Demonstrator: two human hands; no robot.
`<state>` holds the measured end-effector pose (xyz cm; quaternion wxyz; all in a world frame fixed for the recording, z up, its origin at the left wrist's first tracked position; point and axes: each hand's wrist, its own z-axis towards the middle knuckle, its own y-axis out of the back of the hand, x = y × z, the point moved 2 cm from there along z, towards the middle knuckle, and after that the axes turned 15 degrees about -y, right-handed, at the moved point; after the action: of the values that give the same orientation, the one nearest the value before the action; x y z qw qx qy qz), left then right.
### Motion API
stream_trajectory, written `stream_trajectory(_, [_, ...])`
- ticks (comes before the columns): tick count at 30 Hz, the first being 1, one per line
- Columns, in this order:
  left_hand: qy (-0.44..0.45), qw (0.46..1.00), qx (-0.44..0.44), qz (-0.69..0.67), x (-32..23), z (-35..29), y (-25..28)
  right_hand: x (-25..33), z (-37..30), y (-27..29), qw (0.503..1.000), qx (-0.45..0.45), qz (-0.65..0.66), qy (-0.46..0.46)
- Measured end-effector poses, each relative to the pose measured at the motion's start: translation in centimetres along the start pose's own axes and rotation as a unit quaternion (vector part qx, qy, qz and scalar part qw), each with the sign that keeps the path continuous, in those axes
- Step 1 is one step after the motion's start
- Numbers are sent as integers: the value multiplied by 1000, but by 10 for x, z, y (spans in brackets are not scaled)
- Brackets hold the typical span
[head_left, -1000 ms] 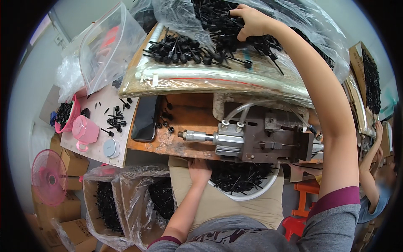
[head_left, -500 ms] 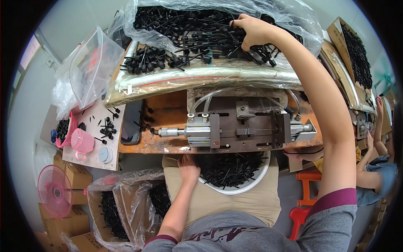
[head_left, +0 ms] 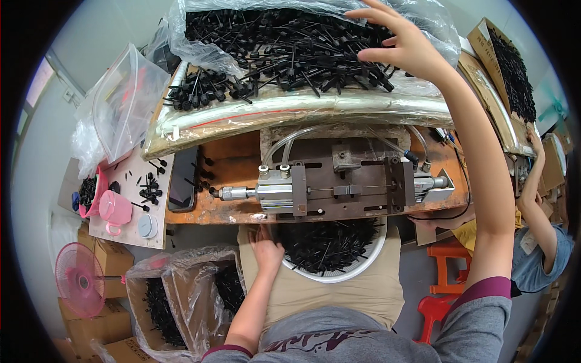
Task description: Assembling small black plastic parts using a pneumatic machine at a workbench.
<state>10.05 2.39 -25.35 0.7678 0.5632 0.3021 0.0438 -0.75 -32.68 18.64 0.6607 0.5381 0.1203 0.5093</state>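
Big heap of black plastic stems (head_left: 290, 45) on the clear plastic sheet (head_left: 290, 112), far edge of the bench, spread wide from left to right; single stems point every way, no common axis. Below it the metal press (head_left: 339, 187) on the orange bench (head_left: 242, 209), long axis left to right. White bowl (head_left: 357, 273) of the same stems in my lap.

My right hand (head_left: 405, 45) is up over the right end of the heap, fingers spread, holding nothing I can see; the stems lie just under and left of the palm. My left hand (head_left: 266, 248) rests at the bowl's left rim, fingers loosely bent; I cannot tell if it pinches anything. Right hand is nearer the heap.

Half a second ago the right hand lay down on the stems; now it is lifted and open. Left hand unchanged.
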Motion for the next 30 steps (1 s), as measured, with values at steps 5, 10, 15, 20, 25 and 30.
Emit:
stream_trajectory(5, [15,999,-24,20,4,0,-16,-33,-12,-10,997,-67,13,37])
stream_trajectory(10, [23,998,22,54,-6,4,3,-3,-32,-26,997,-63,-45,24])
stream_trajectory(15, [20,996,53,67,-9,6,8,-5,-31,-46,973,-134,-173,77])
stream_trajectory(20, [22,997,38,57,-6,4,4,-10,-30,-38,988,-95,-121,16])
stream_trajectory(25, [58,997,39,-21,-6,5,5,-19,-28,-24,997,-32,-6,-77])
stream_trajectory(30, [56,996,0,-65,-1,2,-4,-42,-20,-20,981,6,156,-111])
